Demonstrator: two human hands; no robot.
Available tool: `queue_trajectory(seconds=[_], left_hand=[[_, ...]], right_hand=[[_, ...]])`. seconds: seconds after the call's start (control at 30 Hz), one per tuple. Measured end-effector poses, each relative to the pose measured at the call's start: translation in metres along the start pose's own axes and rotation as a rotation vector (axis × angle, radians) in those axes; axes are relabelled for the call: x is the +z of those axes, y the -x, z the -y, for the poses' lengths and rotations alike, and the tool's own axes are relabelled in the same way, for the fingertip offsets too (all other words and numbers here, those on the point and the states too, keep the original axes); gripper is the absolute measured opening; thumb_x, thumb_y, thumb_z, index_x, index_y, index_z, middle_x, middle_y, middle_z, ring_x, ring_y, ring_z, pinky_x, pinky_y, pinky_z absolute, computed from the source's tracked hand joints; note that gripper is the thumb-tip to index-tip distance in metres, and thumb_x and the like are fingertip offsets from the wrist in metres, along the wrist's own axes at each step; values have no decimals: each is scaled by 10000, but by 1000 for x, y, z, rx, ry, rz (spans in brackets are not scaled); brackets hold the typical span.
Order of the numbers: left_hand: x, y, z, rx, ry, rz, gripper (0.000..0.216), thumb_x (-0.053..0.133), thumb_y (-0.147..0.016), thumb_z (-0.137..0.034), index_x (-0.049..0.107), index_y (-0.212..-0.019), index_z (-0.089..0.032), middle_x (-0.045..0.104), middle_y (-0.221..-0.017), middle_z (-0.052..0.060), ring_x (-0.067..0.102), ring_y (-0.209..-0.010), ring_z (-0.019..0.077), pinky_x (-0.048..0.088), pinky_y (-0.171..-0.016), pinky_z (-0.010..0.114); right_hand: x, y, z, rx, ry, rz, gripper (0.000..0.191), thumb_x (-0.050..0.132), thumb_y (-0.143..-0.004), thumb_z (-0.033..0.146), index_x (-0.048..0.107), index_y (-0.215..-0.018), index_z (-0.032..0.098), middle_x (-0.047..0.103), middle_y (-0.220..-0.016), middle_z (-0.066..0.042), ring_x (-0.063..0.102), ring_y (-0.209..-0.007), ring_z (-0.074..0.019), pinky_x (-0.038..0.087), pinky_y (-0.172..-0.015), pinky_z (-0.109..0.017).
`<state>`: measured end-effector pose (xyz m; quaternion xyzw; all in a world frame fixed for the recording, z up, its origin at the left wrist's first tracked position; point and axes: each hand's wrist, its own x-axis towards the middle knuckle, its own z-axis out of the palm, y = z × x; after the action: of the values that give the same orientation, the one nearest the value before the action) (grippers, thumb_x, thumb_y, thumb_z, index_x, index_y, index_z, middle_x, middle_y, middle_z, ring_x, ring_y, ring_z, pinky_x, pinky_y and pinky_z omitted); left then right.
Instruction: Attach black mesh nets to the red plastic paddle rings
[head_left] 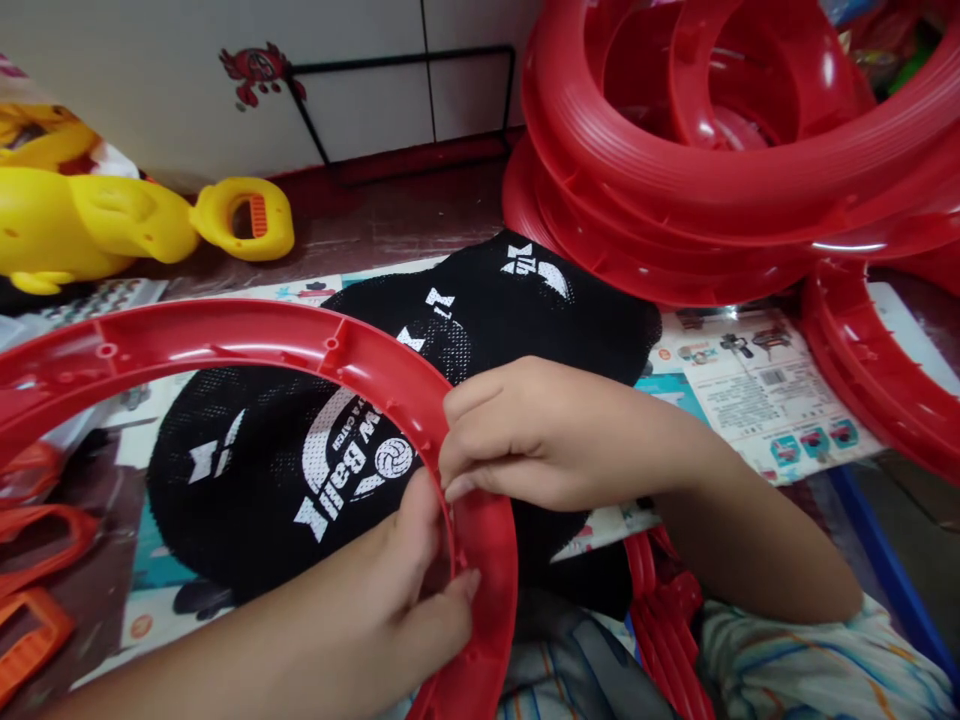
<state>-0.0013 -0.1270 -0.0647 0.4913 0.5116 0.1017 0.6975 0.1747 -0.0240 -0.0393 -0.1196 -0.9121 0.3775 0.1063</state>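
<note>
A large curved red plastic ring (341,345), its ribbed hollow side toward me, reaches from the left edge round to my lap. My left hand (409,590) grips its inner edge near the bottom, fingers partly hidden behind it. Higher up the same curve, my right hand (525,430) is closed with its fingertips pressed on the ring; whether something small is also pinched there I cannot tell. Beneath the ring lies a black mesh cloth (247,500) with white lettering and a ball print.
Several red rings (675,200) are stacked at the back right. On the left lie a yellow plastic toy piece (90,225) and orange handle-like parts (34,635). Printed cardboard (757,390) lies under the cloth. Red parts (671,630) are by my lap, and a tiled wall (360,110) stands behind.
</note>
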Motion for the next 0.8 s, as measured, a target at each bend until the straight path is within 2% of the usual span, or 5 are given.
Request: queue_trajectory(seconds=[0.2, 0.33, 0.5, 0.7, 0.8], left_hand=[[2, -2, 2, 31, 248, 107, 483, 560, -870, -305, 357, -1307, -288, 605, -946, 15, 566, -804, 143, 489, -704, 237], [0, -8, 11, 58, 546, 186, 383, 642, -812, -241, 510, -1168, -288, 589, -926, -8, 569, -815, 125, 494, -752, 235], [1, -17, 15, 28, 570, -27, 170, 632, -844, -362, 575, -860, -203, 573, -763, -16, 545, -714, 117, 475, -653, 215], [9, -18, 8, 77, 533, -190, 202, 609, -861, -333, 554, -1020, -222, 646, -902, 8, 602, -767, 139, 526, -719, 253], [8, -17, 9, 87, 453, -194, 196, 614, -852, -318, 566, -1015, -220, 659, -953, 21, 609, -809, 152, 531, -723, 251]], right_hand=[[1, 0, 5, 63, 133, 14, 160, 563, -873, 75, 684, -779, 124, 639, -782, -13, 539, -719, -101, 425, -673, -224], [2, 0, 7, 77, 189, -1, 168, 562, -875, 82, 678, -758, 113, 633, -771, -14, 522, -679, -94, 397, -638, -225], [4, -4, 7, 123, 183, 23, 187, 548, -887, 94, 672, -750, 120, 624, -749, -10, 525, -696, -99, 398, -647, -226], [4, -6, 4, 111, 202, 40, 165, 563, -877, 84, 685, -773, 119, 610, -775, -9, 511, -711, -97, 379, -625, -218], [3, -6, 4, 85, 241, 55, 172, 575, -878, 103, 687, -749, 125, 567, -716, 9, 461, -649, -92, 347, -592, -223]])
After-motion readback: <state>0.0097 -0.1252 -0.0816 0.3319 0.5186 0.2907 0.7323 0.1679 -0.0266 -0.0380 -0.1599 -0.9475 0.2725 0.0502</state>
